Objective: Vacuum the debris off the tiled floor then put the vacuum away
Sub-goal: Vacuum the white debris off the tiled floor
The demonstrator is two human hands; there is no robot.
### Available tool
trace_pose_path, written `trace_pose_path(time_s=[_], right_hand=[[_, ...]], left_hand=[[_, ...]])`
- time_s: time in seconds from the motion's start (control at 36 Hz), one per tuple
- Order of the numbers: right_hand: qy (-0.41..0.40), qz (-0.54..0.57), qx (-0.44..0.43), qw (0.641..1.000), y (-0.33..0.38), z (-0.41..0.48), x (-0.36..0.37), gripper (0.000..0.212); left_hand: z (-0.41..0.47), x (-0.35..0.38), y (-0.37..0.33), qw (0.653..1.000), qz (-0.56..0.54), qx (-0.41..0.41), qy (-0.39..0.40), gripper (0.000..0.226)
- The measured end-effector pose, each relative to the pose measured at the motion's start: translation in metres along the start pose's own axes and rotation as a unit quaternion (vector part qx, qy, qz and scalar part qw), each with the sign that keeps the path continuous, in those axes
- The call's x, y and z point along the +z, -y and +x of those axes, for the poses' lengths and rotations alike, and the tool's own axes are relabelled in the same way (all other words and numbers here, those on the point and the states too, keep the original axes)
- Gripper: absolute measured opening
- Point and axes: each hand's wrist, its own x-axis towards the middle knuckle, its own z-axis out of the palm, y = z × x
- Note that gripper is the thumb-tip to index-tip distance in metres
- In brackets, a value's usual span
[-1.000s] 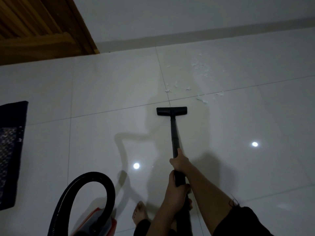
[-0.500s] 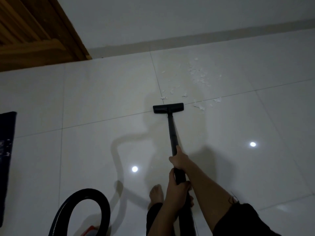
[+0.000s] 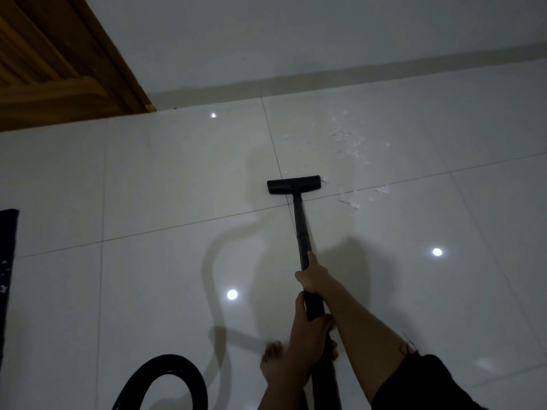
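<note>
Both hands grip the black vacuum wand (image 3: 302,229). Right hand (image 3: 315,275) is the forward one, wrapped round the tube with the thumb lying along its top; the arm runs back to a dark sleeve (image 3: 426,383) at lower right. Left hand (image 3: 307,335) is closed round the thicker part of the wand just behind it, fingers curled over the tube.

The wand slopes away from the hands, up and slightly left in the head view, to the flat black floor nozzle (image 3: 294,184). The nozzle sits flat on the tiled floor (image 3: 177,179), at the crossing of two grout lines.

White debris (image 3: 349,140): small flakes scattered beyond and to the right of the nozzle, densest on the far right tile. A few flakes touch or lie just beside the nozzle's right end; a further small cluster (image 3: 352,202) lies right of the wand, near the grout line.

A bare foot (image 3: 272,359) stands on the floor just left of the left forearm. A loop of black hose (image 3: 165,377) arcs at the bottom edge, left of the foot; the vacuum body is out of frame.

A wooden door (image 3: 53,60) fills the upper left corner, a pale wall (image 3: 296,37) lies beyond the tiles, and the edge of a dark mat (image 3: 7,261) shows at far left. Ceiling lights reflect as bright spots on the glossy tiles.
</note>
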Motion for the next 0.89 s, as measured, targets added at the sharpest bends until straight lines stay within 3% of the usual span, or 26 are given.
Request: trace_pose_path(time_s=[0.89], right_hand=[[0.013, 0.005, -0.018, 1.000, 0.077, 0.070, -0.078, 0.073]], left_hand=[[0.081, 0.007, -0.100, 0.999, -0.016, -0.018, -0.038, 0.052]])
